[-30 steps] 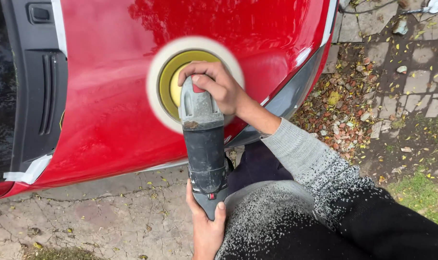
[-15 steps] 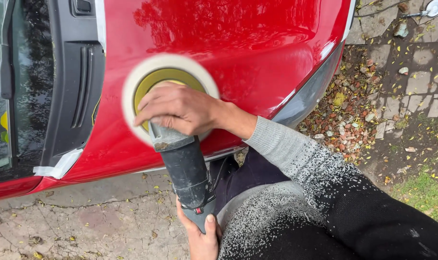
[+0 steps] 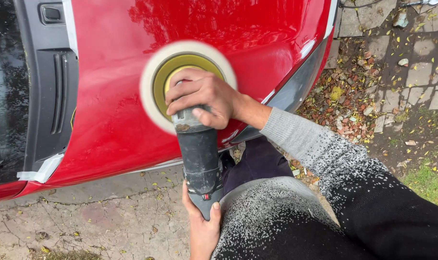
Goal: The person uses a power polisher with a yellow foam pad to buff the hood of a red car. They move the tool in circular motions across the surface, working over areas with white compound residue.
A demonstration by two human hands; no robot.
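Observation:
A grey and black rotary polisher (image 3: pixel 198 154) lies against a glossy red car panel (image 3: pixel 113 96). Its round white pad (image 3: pixel 154 77) with a yellow backing disc is blurred from spinning and sits flat on the paint. My right hand (image 3: pixel 204 96) presses down on the polisher's head, fingers curled over it. My left hand (image 3: pixel 203 226) grips the rear end of the polisher's body, near its small red switch. My grey-to-black sleeve (image 3: pixel 325 159) crosses the lower right.
A black trim strip (image 3: pixel 50 91) with white masking tape (image 3: pixel 43 169) borders the red panel on the left. Below is cracked concrete (image 3: pixel 108 216). On the right are paving stones (image 3: pixel 421 62), fallen leaves and a patch of grass (image 3: pixel 428 183).
The polisher and my right hand slid left across the panel half a second ago, then came back right to near where they began. Both hands kept their grip.

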